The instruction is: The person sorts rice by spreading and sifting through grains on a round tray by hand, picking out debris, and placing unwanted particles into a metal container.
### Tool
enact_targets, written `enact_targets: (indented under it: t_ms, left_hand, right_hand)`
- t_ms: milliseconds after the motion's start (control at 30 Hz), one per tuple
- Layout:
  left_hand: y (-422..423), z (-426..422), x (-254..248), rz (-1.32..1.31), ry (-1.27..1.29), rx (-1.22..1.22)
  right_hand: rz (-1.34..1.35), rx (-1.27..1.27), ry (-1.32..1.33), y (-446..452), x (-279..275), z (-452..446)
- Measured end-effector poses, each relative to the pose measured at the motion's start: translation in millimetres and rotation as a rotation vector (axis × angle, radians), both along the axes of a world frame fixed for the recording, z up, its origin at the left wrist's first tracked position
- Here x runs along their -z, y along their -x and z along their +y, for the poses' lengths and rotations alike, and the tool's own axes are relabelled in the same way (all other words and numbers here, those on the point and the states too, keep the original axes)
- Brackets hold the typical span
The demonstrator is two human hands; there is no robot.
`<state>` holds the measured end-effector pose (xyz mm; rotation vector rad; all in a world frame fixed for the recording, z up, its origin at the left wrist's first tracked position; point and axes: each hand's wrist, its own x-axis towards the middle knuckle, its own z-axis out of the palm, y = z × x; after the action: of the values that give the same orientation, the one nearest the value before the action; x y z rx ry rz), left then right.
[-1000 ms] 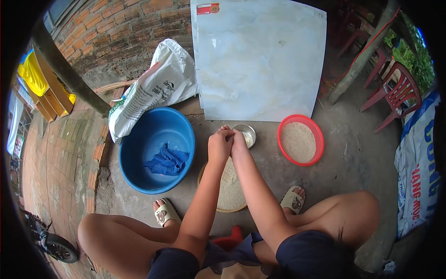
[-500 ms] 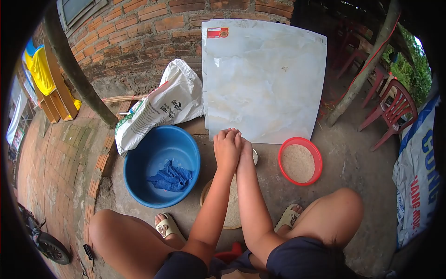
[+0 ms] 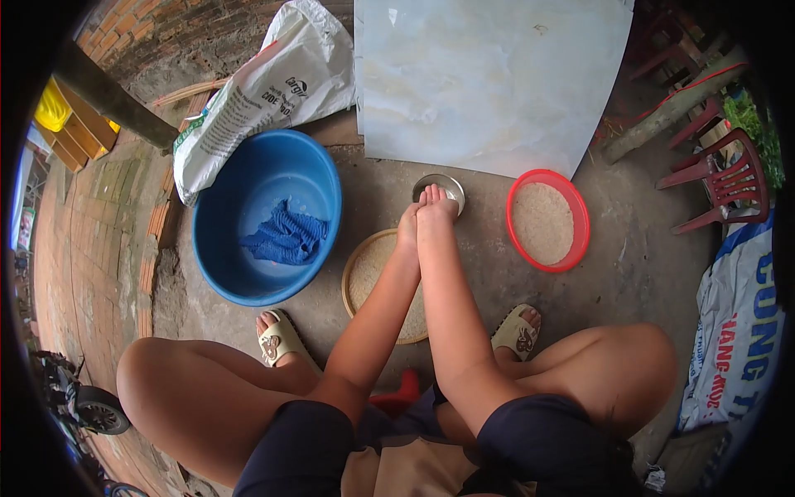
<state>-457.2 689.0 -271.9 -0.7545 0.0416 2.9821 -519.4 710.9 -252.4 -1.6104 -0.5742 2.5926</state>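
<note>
The left hand (image 3: 407,224) and right hand (image 3: 437,210) met, pointing away from the body. The right grip was open, palm up; the left grip was partly hidden, so its state could not be told. The metal bowl (image 3: 450,183) sat at the fingertips, its round mouth up. The tray (image 3: 346,286) of pale grains lay below the wrists, the blue tub (image 3: 248,178) left of the grip, and the red basin (image 3: 585,224) right, its long axis running roughly away from the body.

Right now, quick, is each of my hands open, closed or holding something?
Left hand: fingers mostly hidden, so its grip can't be told.
Right hand: looks open, palm up, nothing visible in it.
</note>
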Motion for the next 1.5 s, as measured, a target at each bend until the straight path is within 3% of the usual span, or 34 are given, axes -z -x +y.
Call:
enact_targets:
  t_ms: [133,267,333,433,667,767,800,867,933,1000,1067,1133,1167,1200,1267,1300,1400,1500]
  left_hand:
    - [-3,2,19,-0.107,-0.138,-0.044]
    - [-2,3,14,-0.114,-0.1,-0.071]
    - [-8,0,-5,-0.182,0.21,0.202]
    - [-15,-1,-41,-0.225,0.2,0.246]
    - [-11,-3,1,-0.177,0.264,0.132]
    - [-28,-4,-36,-0.262,0.783,0.132]
    - [-33,-8,-33,-0.266,0.777,0.133]
    - [-35,-17,-12,-0.162,1.053,0.198]
    - [-43,-25,3,-0.154,1.153,0.214]
    - [-56,-33,10,-0.05,2.039,0.529]
    - [-70,-28,32,-0.009,2.118,0.481]
    - [-83,-22,45,0.252,2.191,0.575]
    - [-89,-17,45,0.383,2.298,0.786]
    - [-97,-8,49,0.379,2.296,0.785]
    - [-117,10,62,0.67,2.668,0.602]
    - [-129,15,62,0.645,2.724,0.689]
    - [-142,17,87,0.7,2.686,0.462]
    - [-148,-2,96,0.829,2.565,0.501]
  right_hand:
    - [-0.125,0.061,0.053,-4,23,3]
    - [-0.055,0.054,0.106,-3,37,4]
    - [-0.046,0.045,0.118,-3,33,4]
    - [-0.04,0.028,0.127,-4,24,4]
    - [0.019,-0.054,0.226,-10,0,13]
    - [-0.135,-0.336,0.582,-1,2,32]
    - [-0.14,-0.336,0.576,0,14,36]
    - [0.124,-0.392,0.392,-10,0,38]
    - [0.066,-0.461,0.278,-16,-7,49]
    - [0.288,-0.696,0.305,-20,10,62]
    - [0.283,-0.693,0.376,-28,20,72]
    - [0.402,-0.847,0.337,-32,41,84]
    - [0.418,-0.887,0.31,-37,40,86]
    - [0.417,-0.89,0.309,-42,39,88]
    - [0.513,-0.952,0.423,-47,48,95]
    - [0.527,-0.948,0.408,-51,53,97]
    - [0.495,-0.881,0.439,-66,60,100]
    - [0.406,-0.81,0.446,-80,68,91]
